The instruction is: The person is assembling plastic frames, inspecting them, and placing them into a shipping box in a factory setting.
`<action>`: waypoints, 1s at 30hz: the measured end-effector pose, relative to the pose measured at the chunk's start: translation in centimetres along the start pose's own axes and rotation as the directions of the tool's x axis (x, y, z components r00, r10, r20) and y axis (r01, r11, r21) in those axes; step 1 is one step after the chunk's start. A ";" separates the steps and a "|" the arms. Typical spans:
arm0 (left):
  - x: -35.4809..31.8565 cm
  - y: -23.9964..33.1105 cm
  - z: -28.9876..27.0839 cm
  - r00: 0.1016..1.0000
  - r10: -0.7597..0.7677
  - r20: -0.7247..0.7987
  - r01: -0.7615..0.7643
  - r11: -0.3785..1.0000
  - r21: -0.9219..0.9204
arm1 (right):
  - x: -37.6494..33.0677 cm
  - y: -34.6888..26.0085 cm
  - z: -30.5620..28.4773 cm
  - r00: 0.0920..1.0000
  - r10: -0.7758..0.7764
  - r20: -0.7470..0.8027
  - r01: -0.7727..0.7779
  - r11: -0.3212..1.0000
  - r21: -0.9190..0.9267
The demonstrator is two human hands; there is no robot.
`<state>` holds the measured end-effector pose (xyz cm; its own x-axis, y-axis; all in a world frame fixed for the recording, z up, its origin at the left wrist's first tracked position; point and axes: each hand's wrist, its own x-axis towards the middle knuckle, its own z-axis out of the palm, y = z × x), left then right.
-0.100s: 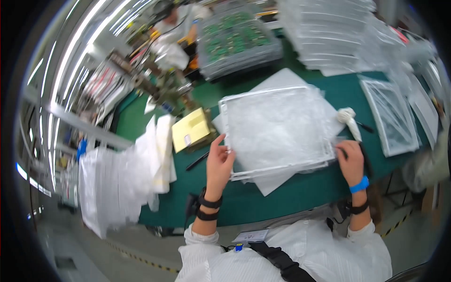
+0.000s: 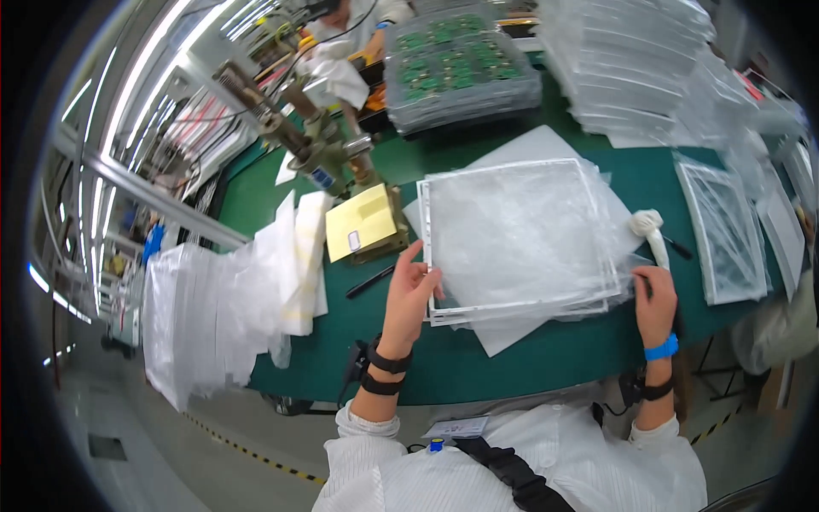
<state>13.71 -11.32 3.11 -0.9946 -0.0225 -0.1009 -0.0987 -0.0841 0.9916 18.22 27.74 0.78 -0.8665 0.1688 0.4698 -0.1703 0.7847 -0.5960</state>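
A white rectangular frame [image 2: 428, 230] lies on the green-topped table, with a clear plastic bag [image 2: 520, 230] spread over most of it. My left hand [image 2: 408, 294] is closed on the frame's near left edge, thumb and fingers at the side strip. Beyond the frame's right edge, my right hand [image 2: 654, 303] pinches the loose edge of the bag. A white foam sheet [image 2: 495, 337] lies askew beneath the frame, its corners sticking out.
Left: stacked wrapped white panels [image 2: 196, 316], a yellow notepad [image 2: 363, 224], a black pen [image 2: 369, 282] and a metal press [image 2: 316, 149]. Right: a white-wrapped tool [image 2: 648, 226] and a bagged frame [image 2: 723, 226]. Behind: trays of green circuit boards [image 2: 461, 72] and piled bagged sheets [image 2: 623, 68]. Someone sits opposite.
The view has shifted, so the table things appear farther right. Both hands keep nearly the same places at the frame and bag.
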 end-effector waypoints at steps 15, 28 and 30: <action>-0.1 -6.3 -1.6 0.914 0.384 -0.129 -0.255 0.793 0.553 | -2.1 1.9 -2.0 0.986 -0.125 0.109 0.114 0.988 0.101; -3.0 6.2 7.5 0.435 0.350 0.829 -0.565 -0.611 0.554 | -2.7 -1.5 -1.9 0.976 -0.188 -0.107 0.213 0.919 0.332; -2.5 5.2 8.2 0.330 0.375 0.866 -0.556 -0.664 0.500 | -2.9 -4.2 -1.0 0.962 -0.272 -0.024 0.259 0.883 0.391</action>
<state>15.46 -3.59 9.22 -0.3923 0.8239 0.4091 0.6033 0.5661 -0.5618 21.91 24.54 2.51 -0.7763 -0.0367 0.6293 -0.5583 0.5035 -0.6594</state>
